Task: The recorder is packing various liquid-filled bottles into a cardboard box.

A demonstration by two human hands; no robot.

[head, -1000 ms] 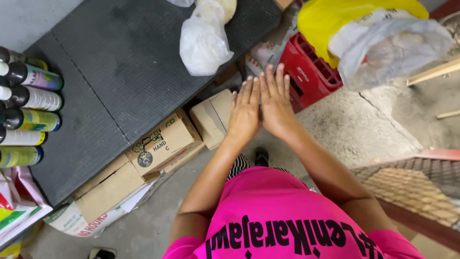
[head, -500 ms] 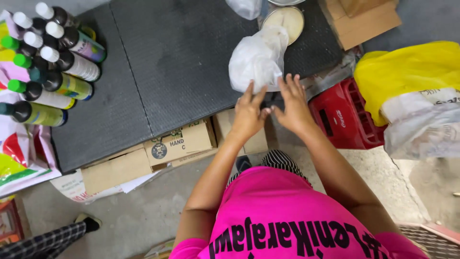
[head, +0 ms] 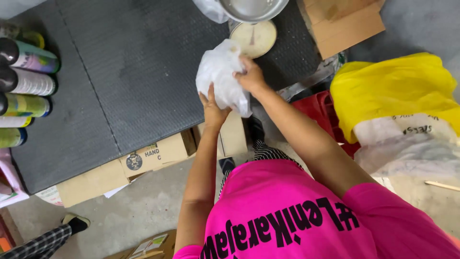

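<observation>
White plastic bag (head: 221, 76) gripped by both hands' fingers (head: 238, 73) at mat edge (head: 158, 132), open mat leftward

Both hands grip a white plastic bag (head: 221, 76) at the near edge of a dark textured mat (head: 134, 72), left hand (head: 213, 109) under it, right hand (head: 250, 76) on top, round scale dial (head: 254, 38) just behind, bottles (head: 24, 81) lying far left

Red crate (head: 320, 109), yellow bag (head: 393, 88), bottles (head: 26, 81), cardboard boxes (head: 153, 156).
</observation>
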